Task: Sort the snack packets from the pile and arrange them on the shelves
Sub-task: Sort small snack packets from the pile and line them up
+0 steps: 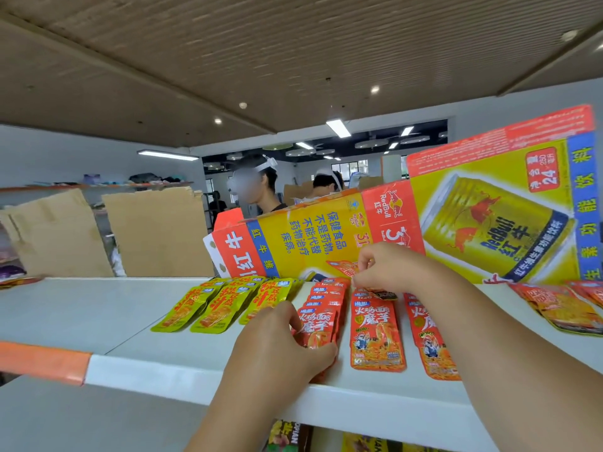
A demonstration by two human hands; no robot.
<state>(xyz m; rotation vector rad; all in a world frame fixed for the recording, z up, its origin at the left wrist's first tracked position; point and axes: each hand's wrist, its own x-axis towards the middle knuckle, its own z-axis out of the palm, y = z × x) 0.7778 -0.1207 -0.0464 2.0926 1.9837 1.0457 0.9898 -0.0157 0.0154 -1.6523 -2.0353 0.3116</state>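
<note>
1. The left hand [284,340], lower centre, curls its fingers and thumb round the front of a row of red snack packets [321,316] on the white shelf [81,308].
2. The right hand [385,265], centre, pinches a red packet [344,269] by its edge.
3. Yellow packets [212,303] lie just left.
4. The pouches look light, floppy and glossy, so probably slippery. The flat sealed edges seem the best place to take hold.

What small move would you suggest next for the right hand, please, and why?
Probably lay the red packet pinched by the right hand onto the middle row, at its back: that row looks thinner than the stack beside it, which the left hand grips.
</note>
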